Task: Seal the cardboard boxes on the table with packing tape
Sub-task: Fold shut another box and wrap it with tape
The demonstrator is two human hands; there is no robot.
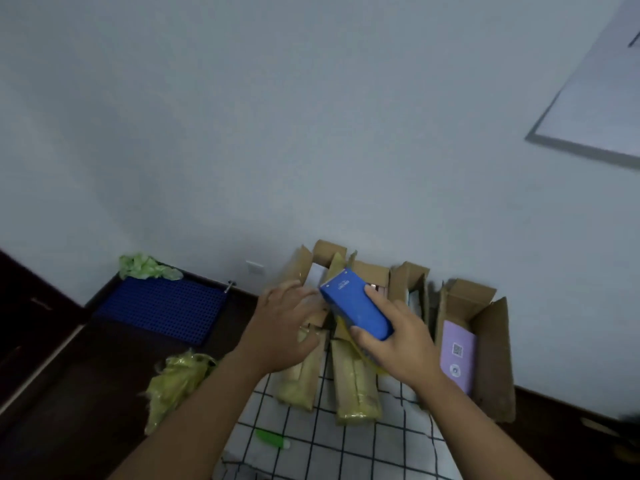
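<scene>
My right hand [398,337] grips a small blue carton [356,308] and holds it above an open cardboard box [353,386] whose flap is covered in yellowish tape. My left hand [284,323] rests with spread fingers on the flap of the neighbouring open box [299,379] to the left. Further right stand another open box [410,285] and a wide open box [491,344] holding a purple packet [457,355]. All boxes sit against the wall on a white checked cloth [332,445]. No tape roll shows.
A blue perforated mat [162,306] lies at the left on the dark table, with a crumpled green bag [145,266] at its far corner. A wad of yellowish plastic [176,382] lies beside my left forearm. A green object [272,438] rests on the cloth.
</scene>
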